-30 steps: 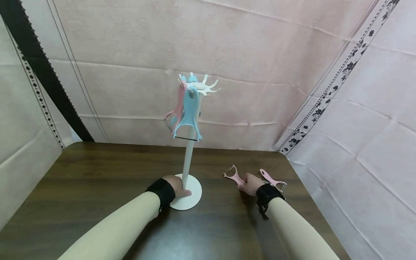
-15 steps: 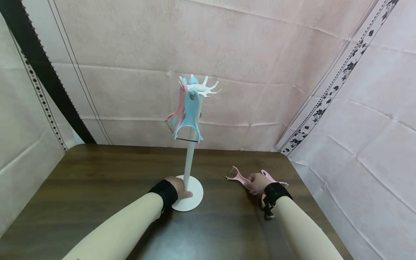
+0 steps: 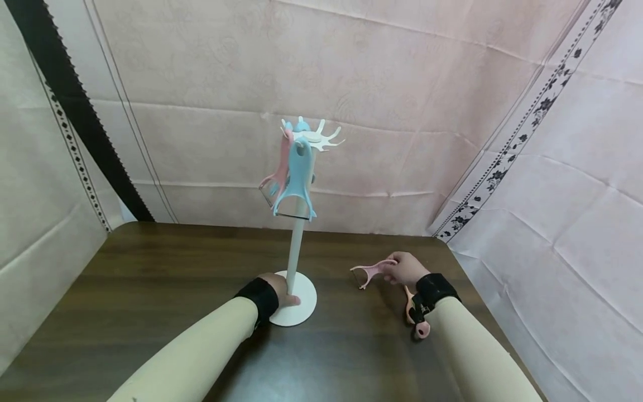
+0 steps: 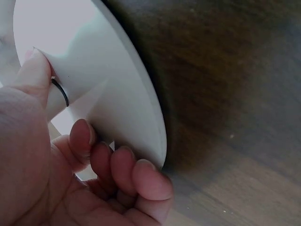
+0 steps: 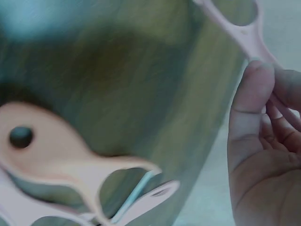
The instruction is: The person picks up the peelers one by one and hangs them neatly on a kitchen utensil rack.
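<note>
Observed pink peeler (image 3: 372,270) pinched between thumb and fingers of right hand (image 3: 406,269), at right side of brown table (image 3: 150,279). Noted peach peeler (image 5: 56,157) lying below, with pinkish piece (image 5: 23,203) alongside, cut off by frame edge. Found left hand (image 3: 278,288) curled round foot of white stand (image 3: 296,245). Saw blue peeler (image 3: 300,173) hanging from stand top; recorded pale cloth (image 3: 226,67) behind.

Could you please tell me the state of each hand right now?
Left hand: closed, holding the stand low on its pole.
Right hand: closed, pinching a pink peeler.
</note>
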